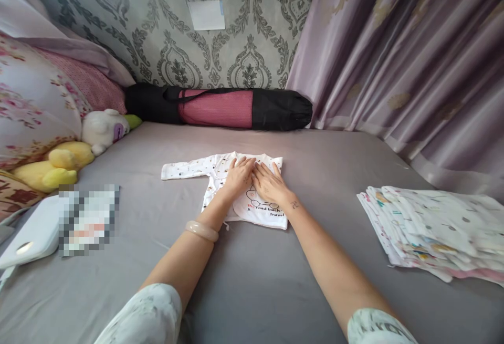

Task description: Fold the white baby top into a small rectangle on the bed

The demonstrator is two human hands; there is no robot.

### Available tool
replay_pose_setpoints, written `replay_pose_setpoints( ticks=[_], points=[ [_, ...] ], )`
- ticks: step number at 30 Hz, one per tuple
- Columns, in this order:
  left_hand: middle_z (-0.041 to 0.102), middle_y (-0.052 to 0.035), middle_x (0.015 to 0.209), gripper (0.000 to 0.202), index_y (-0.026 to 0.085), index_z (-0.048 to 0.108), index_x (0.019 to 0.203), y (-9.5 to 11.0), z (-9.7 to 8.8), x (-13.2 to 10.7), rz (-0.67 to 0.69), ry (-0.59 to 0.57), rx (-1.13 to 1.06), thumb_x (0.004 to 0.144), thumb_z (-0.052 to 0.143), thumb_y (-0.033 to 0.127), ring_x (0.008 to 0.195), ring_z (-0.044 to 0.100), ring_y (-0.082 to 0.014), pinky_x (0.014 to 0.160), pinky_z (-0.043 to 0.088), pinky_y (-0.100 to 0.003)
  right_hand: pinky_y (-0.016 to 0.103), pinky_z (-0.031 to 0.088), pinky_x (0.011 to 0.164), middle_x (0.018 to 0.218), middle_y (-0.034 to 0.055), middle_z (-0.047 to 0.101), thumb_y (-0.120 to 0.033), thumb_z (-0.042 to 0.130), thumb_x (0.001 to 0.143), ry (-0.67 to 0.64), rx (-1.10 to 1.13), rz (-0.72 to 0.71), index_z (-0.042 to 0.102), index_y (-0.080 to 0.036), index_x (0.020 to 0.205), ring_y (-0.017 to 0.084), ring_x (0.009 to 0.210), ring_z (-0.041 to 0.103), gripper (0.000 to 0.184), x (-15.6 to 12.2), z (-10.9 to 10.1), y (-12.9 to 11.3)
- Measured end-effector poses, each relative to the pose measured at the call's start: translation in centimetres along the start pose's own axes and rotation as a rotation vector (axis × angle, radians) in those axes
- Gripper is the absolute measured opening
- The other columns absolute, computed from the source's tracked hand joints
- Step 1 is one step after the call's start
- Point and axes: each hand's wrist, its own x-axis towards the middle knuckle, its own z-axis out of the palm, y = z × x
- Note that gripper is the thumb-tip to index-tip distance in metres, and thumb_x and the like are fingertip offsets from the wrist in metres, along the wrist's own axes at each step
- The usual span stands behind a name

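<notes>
A small white baby shirt (260, 217) with a printed pattern and lettering lies on the grey bed sheet (323, 291). One sleeve stretches out to the left; on the right side no sleeve shows. Both hands press flat on the upper part of the shirt, close together. My left hand (239, 177) has its fingers stretched out over the chest near the neckline. Beside it, my right hand (271, 184) also lies open, fingers extended, on the right half. The hands cover part of the printed picture.
On the right is a stack of folded baby clothes (437, 223). A white device (35, 233) with a cable and a blurred-out item (92, 220) lie at left. Plush toys (102, 127) and pillows (31, 97) line the left side. A black and pink bag (216, 107) rests along the wall.
</notes>
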Motion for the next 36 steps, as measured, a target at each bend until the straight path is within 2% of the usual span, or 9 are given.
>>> replay_pose_setpoints(
  ticks=[3, 6, 12, 17, 25, 28, 31, 34, 36],
  points=[
    [0.044, -0.0131, 0.149, 0.048, 0.012, 0.041, 0.144, -0.1, 0.6, -0.2, -0.063, -0.104, 0.057, 0.098, 0.028, 0.022, 0.143, 0.033, -0.0247, 0.118, 0.021, -0.047, 0.049, 0.002, 0.120, 0.157, 0.0088, 0.031, -0.033, 0.017, 0.100, -0.022, 0.016, 0.017, 0.033, -0.009, 0.150, 0.021, 0.146, 0.023, 0.058, 0.1, 0.2, 0.1],
    [0.034, -0.0141, 0.155, 0.052, 0.009, 0.037, 0.146, -0.3, 1.1, -0.3, -0.089, -0.141, 0.107, 0.100, 0.024, 0.028, 0.146, 0.025, -0.0253, 0.119, 0.018, -0.047, 0.048, 0.001, 0.120, 0.158, 0.0072, 0.028, -0.033, 0.018, 0.099, -0.033, 0.029, 0.058, 0.032, -0.009, 0.151, 0.021, 0.146, 0.022, 0.058, 0.0, 0.0, 0.6],
    [0.033, -0.0125, 0.155, 0.053, 0.011, 0.036, 0.147, 0.0, 1.2, -0.3, -0.107, -0.145, 0.153, 0.099, 0.022, 0.029, 0.146, 0.023, -0.0238, 0.120, 0.015, -0.046, 0.047, 0.003, 0.120, 0.159, 0.0085, 0.025, -0.035, 0.017, 0.099, -0.054, -0.006, 0.201, 0.028, -0.007, 0.152, 0.021, 0.147, 0.018, 0.060, -0.1, -0.4, 2.2],
    [0.031, -0.0140, 0.156, 0.056, 0.007, 0.035, 0.147, 0.1, 0.9, -0.3, -0.140, -0.154, 0.146, 0.098, 0.021, 0.031, 0.147, 0.022, -0.0256, 0.120, 0.014, -0.047, 0.047, 0.005, 0.120, 0.159, 0.0100, 0.024, -0.034, 0.016, 0.099, -0.037, -0.049, 0.283, 0.028, -0.005, 0.151, 0.022, 0.148, 0.017, 0.061, 0.0, -0.2, 3.3],
    [0.021, -0.0151, 0.159, 0.063, 0.007, 0.029, 0.150, -0.4, 0.7, -0.3, -0.195, -0.209, 0.065, 0.098, 0.021, 0.043, 0.149, 0.012, -0.0283, 0.121, 0.010, -0.046, 0.041, 0.013, 0.119, 0.160, 0.0166, 0.019, -0.034, 0.020, 0.097, -0.010, -0.046, 0.398, 0.025, 0.000, 0.151, 0.025, 0.147, 0.019, 0.064, -0.3, 0.2, 4.1],
    [0.017, -0.0146, 0.160, 0.065, 0.008, 0.028, 0.150, -0.6, -0.2, -0.1, -0.201, -0.277, -0.020, 0.098, 0.019, 0.046, 0.149, 0.008, -0.0279, 0.120, 0.010, -0.048, 0.043, 0.013, 0.119, 0.161, 0.0147, 0.016, -0.036, 0.017, 0.098, -0.033, -0.034, 0.412, 0.022, -0.002, 0.152, 0.025, 0.148, 0.017, 0.064, -0.4, 0.1, 4.1],
    [0.018, -0.0139, 0.160, 0.064, 0.013, 0.027, 0.150, -1.2, -2.0, 0.1, -0.251, -0.327, -0.130, 0.098, 0.019, 0.048, 0.149, 0.010, -0.0261, 0.119, 0.013, -0.050, 0.048, 0.009, 0.119, 0.161, 0.0146, 0.015, -0.039, 0.015, 0.098, -0.078, -0.053, 0.427, 0.023, -0.003, 0.152, 0.025, 0.148, 0.014, 0.065, -0.1, -0.5, 3.9],
    [0.025, -0.0145, 0.158, 0.061, 0.014, 0.030, 0.148, -2.5, -4.2, 0.0, -0.296, -0.239, -0.195, 0.097, 0.022, 0.048, 0.148, 0.018, -0.0257, 0.118, 0.017, -0.050, 0.048, 0.003, 0.120, 0.161, 0.0150, 0.017, -0.043, 0.014, 0.099, -0.073, -0.077, 0.360, 0.025, -0.003, 0.152, 0.025, 0.149, 0.011, 0.067, 0.6, -1.2, 3.0],
    [0.031, -0.0155, 0.156, 0.059, 0.013, 0.035, 0.145, -3.9, -5.4, -0.3, -0.319, -0.168, -0.213, 0.096, 0.029, 0.045, 0.146, 0.025, -0.0258, 0.117, 0.023, -0.046, 0.044, 0.004, 0.120, 0.161, 0.0152, 0.016, -0.046, 0.013, 0.099, -0.062, -0.067, 0.308, 0.023, -0.002, 0.152, 0.024, 0.149, 0.010, 0.069, 1.1, -1.4, 2.3]
  ],
)
